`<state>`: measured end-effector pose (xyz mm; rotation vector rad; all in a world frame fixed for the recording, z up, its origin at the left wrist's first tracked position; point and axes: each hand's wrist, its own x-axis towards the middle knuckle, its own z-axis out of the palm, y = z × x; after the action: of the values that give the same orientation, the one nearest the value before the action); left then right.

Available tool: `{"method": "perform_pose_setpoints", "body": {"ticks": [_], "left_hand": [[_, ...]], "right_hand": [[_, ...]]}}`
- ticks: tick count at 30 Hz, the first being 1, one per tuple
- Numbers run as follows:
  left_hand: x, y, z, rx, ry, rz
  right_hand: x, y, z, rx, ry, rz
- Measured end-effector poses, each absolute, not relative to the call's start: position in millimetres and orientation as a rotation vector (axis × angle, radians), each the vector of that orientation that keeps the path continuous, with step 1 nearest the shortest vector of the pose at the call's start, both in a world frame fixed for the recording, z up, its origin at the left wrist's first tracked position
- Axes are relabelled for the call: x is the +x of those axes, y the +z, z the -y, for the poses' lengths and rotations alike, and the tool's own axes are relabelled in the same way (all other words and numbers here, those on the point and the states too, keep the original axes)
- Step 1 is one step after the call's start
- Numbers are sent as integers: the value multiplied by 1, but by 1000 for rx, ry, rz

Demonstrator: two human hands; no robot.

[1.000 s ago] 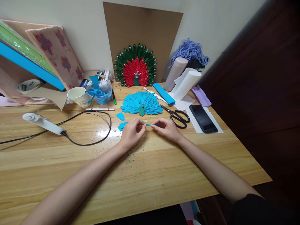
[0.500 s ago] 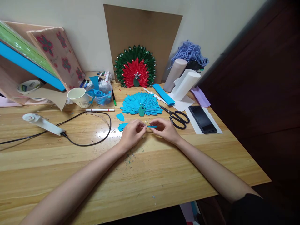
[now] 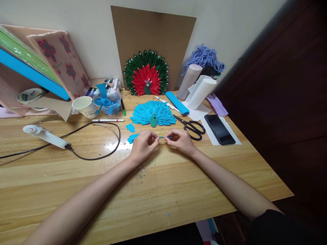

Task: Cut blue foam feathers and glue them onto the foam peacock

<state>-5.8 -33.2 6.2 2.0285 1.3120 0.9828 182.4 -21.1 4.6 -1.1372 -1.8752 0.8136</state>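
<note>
Between my two hands stretches a thin blue strip (image 3: 161, 137), seen nearly edge-on. My left hand (image 3: 146, 144) pinches its left end, and my right hand (image 3: 181, 141) pinches it from the right. Just beyond them lies a blue paper peacock (image 3: 153, 114) with a green body. Left of it is a small blue cut piece (image 3: 130, 128), and more blue pieces (image 3: 132, 138) lie partly behind my left hand. Black-handled scissors (image 3: 195, 128) rest to the right of my right hand.
A glue gun (image 3: 47, 136) with a looping cable lies at left, near a paper cup (image 3: 85, 107) and a plastic tub (image 3: 111, 105). A red and green peacock (image 3: 146, 75) leans on brown board. White rolls (image 3: 203, 92) and a phone (image 3: 219, 130) are at right.
My right thumb and fingers have closed more tightly on the blue strip, which now looks thinner and is pulled straight. The view has shifted slightly.
</note>
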Motion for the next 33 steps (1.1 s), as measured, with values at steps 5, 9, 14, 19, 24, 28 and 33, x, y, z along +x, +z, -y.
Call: {"method": "perform_pose_setpoints", "body": {"ticks": [5, 9, 14, 19, 24, 28, 33], "left_hand": [[-6, 5, 32, 1991, 1010, -1362], [-9, 2, 29, 1892, 1055, -1425], [-10, 3, 28, 1953, 1053, -1408], [-10, 6, 30, 2066, 1033, -1347], [-10, 7, 30, 2061, 997, -1317], [-10, 7, 30, 2047, 949, -1291], [-9, 6, 29, 2110, 806, -1254]], "right_hand": [[188, 2, 16, -1176, 852, 1828], [199, -1, 8, -1220, 851, 1757], [204, -2, -1, -1198, 945, 1608], [192, 2, 7, -1169, 1287, 1634], [186, 2, 13, -1181, 1358, 1574], [185, 3, 14, -1172, 1364, 1574], [179, 4, 18, -1144, 1354, 1565]]}}
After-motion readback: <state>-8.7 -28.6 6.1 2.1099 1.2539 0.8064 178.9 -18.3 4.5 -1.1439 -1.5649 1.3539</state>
